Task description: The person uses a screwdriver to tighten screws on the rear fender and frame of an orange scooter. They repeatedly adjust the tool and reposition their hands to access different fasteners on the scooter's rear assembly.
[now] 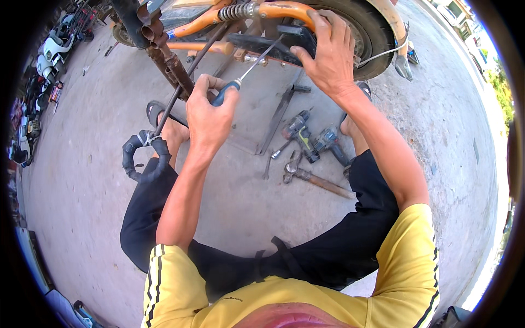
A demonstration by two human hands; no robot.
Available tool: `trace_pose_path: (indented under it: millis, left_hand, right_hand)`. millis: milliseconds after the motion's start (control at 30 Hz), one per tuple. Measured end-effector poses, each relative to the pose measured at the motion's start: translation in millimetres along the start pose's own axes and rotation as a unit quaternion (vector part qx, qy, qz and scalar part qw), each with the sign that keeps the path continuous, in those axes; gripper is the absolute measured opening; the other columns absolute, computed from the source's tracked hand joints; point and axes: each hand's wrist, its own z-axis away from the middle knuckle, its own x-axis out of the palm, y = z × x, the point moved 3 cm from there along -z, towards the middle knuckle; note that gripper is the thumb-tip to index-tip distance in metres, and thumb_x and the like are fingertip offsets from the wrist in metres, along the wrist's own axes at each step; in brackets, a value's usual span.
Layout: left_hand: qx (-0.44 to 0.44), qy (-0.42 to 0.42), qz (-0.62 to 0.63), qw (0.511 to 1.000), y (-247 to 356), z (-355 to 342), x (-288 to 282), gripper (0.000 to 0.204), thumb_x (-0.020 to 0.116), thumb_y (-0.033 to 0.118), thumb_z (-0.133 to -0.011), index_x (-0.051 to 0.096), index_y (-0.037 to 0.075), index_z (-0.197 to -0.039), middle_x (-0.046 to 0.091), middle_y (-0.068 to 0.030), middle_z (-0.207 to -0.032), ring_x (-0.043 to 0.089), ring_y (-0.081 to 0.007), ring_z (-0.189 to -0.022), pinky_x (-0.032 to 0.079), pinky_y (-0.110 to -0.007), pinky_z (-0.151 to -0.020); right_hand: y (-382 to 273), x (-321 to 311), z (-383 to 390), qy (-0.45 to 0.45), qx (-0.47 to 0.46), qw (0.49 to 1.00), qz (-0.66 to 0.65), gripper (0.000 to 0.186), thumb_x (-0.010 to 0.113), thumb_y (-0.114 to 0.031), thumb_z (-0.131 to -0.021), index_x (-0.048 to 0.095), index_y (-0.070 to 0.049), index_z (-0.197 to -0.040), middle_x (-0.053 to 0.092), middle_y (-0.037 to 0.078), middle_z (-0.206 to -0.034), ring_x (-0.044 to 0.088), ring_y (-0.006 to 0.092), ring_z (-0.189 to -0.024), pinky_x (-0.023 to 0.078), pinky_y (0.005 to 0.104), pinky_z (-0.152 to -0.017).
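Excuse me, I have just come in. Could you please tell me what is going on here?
A person is working at an orange frame beside a wheel. The left hand grips a blue-handled screwdriver, its tip at a black part on the frame. The right hand is spread over the frame's end, thumb near that part. On the ground between the feet lie a hammer and two power tools.

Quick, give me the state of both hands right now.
Left hand: closed around the blue-handled screwdriver.
Right hand: open, thumb spread from the fingers, set against the orange tube.
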Motion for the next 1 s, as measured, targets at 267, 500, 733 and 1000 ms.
trace_pose_path:
  millis: [267, 500, 733, 1000]
  left_hand:
    - [0.006, 0.010, 0.075, 0.997, -9, 9, 12, 0.029, 0.071, 0.024, -0.088, 0.062, -0.004, -0.091, 0.056, -0.0069, -0.073, 0.046, -0.0143, -0.070, 0.041, -0.033, -0.066]
    - [0.210, 0.010, -0.143, 0.967, -5, 21, 13, 0.029, 0.073, 0.015, -0.088, 0.061, 0.002, -0.111, 0.062, -0.0138, -0.095, 0.066, -0.0337, -0.080, 0.052, -0.043, -0.065]
    - [0.396, 0.108, -0.282, 0.867, -2, 17, 12, 0.030, 0.082, 0.017, -0.082, 0.066, 0.010, -0.106, 0.061, -0.0033, -0.081, 0.066, -0.0226, -0.058, 0.049, -0.035, -0.047]
    - [0.382, 0.099, -0.262, 0.881, -7, 9, 13, 0.030, 0.084, 0.016, -0.081, 0.066, 0.010, -0.104, 0.063, -0.0034, -0.078, 0.066, -0.0231, -0.059, 0.050, -0.035, -0.048]
  right_hand:
    - [-54, 63, 35, -0.277, 0.517, 0.463, -0.665, 0.031, 0.059, -0.029, -0.106, 0.067, 0.001, -0.113, 0.073, 0.013, -0.099, 0.068, 0.0171, -0.079, 0.057, 0.0322, -0.072]
    - [-50, 80, 30, -0.209, 0.503, 0.512, -0.665, 0.027, 0.055, -0.021, -0.108, 0.068, 0.002, -0.109, 0.073, 0.012, -0.099, 0.068, 0.0163, -0.082, 0.057, 0.0300, -0.079]
    - [3, 45, 8, -0.215, 0.206, 0.885, -0.358, 0.023, 0.066, -0.021, -0.096, 0.071, -0.001, -0.106, 0.075, 0.014, -0.086, 0.073, 0.0270, -0.081, 0.057, 0.0398, -0.075]
    - [45, 17, -21, -0.231, 0.231, 0.906, -0.269, 0.059, 0.084, -0.025, -0.081, 0.062, 0.000, -0.129, 0.070, 0.019, -0.118, 0.067, 0.0336, -0.110, 0.050, 0.0407, -0.099]
